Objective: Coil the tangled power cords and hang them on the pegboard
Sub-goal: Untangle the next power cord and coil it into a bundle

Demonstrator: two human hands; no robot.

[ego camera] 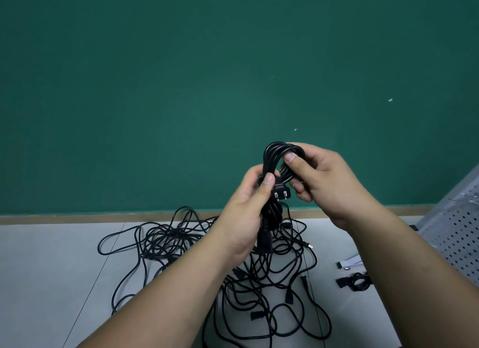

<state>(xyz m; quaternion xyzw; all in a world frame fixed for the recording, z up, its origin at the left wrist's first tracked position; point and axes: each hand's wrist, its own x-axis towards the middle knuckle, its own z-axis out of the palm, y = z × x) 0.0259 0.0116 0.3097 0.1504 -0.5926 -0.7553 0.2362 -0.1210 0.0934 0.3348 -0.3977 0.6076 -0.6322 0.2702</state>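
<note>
Both hands hold one coiled black power cord point(272, 158) in front of me, above the floor. My left hand point(246, 207) grips the lower part of the coil, thumb pressed just above its two-pin plug point(281, 194). My right hand point(321, 181) grips the coil's top loops, thumb on the strands. The cord's other connector point(264, 242) hangs below my left palm. A tangled pile of black cords point(233, 264) lies on the floor underneath. The grey perforated pegboard point(458, 233) leans at the right edge.
A green wall point(181, 88) with a wooden skirting strip point(77, 218) stands straight ahead. On the pale floor near the pegboard lie a small coiled black cord point(356, 281) and a white strip point(350, 263).
</note>
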